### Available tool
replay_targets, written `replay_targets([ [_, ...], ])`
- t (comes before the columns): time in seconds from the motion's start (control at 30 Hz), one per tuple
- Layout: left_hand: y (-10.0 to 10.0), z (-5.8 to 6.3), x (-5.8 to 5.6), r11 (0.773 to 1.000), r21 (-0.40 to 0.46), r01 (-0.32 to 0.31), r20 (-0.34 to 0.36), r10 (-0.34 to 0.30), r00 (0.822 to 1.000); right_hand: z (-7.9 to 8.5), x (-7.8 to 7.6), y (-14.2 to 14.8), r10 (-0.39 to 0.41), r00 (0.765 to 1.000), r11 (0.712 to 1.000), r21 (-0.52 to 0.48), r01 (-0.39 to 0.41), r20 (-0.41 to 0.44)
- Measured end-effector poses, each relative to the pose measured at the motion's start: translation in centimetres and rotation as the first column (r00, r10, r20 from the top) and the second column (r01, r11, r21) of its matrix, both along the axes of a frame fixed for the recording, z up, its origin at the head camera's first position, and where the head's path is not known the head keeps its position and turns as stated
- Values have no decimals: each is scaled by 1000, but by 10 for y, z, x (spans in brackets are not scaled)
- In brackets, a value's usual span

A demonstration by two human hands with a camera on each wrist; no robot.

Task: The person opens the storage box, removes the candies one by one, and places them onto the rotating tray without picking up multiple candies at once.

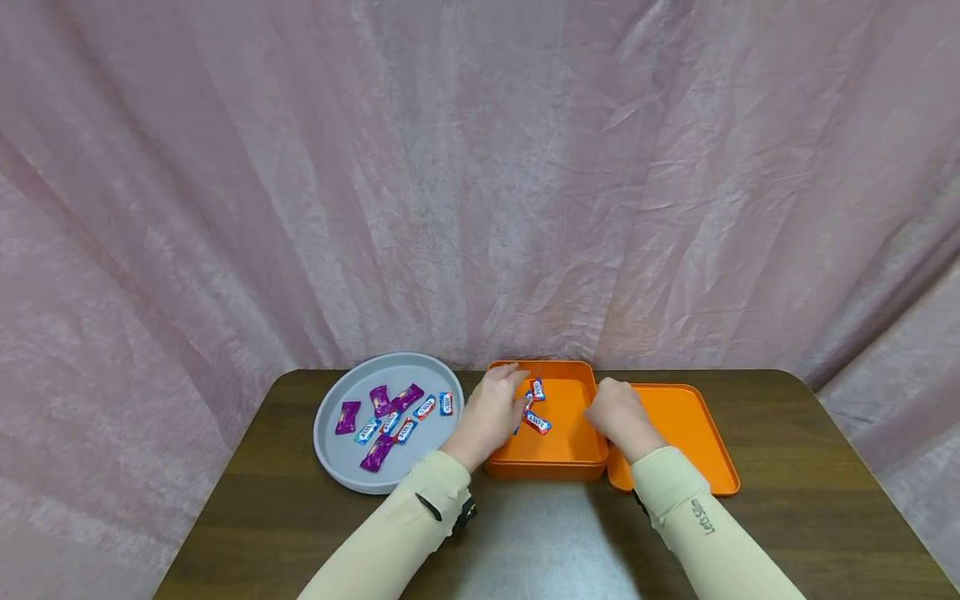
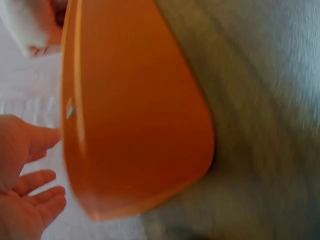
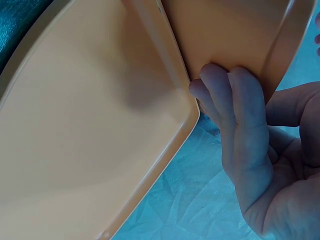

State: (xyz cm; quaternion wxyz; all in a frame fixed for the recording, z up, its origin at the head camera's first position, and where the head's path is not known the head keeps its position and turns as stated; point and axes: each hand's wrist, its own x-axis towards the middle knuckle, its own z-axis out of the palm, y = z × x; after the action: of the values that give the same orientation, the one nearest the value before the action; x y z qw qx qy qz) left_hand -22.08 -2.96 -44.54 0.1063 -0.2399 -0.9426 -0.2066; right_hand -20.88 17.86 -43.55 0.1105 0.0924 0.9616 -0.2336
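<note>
Right hand [image 1: 618, 414] pinches the right wall of the orange box [image 1: 546, 472] between fingers and thumb, probably to steady it, while the left hand [image 1: 493, 412] reaches over the opposite wall with its fingers spread; whether anything sits beneath its palm I cannot tell. Below, a wooden tabletop [image 1: 787, 450] carries it all. Round and grey, the plate [image 1: 423, 375] lies left of the box, likely for that hand's easy reach. One shallow orange tray [image 1: 690, 442] lies just right, seemingly aside so the box stands open. Four shiny purple sweets [image 1: 348, 417] share the plate with five slimmer ones; at least three small sweets [image 1: 537, 422] lie in the box, red-and-blue ended, white-centred, lettered
</note>
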Motion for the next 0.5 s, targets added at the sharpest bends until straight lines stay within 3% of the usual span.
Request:
replay_targets([
  [0.13, 13, -8, 3, 993, -93, 77, 38, -73, 997, 0, 0, 0, 0, 1000, 1000, 6, 0, 1],
  [0.33, 26, -18, 2, 973, -195, 120, 76, -107, 991, 0, 0, -1, 0, 1000, 1000, 7, 0, 3],
  [0.5, 34, -23, 3, 957, -238, 168, 163, -131, 978, 1, 1, -1, 4, 1000, 1000, 8, -4, 0],
])
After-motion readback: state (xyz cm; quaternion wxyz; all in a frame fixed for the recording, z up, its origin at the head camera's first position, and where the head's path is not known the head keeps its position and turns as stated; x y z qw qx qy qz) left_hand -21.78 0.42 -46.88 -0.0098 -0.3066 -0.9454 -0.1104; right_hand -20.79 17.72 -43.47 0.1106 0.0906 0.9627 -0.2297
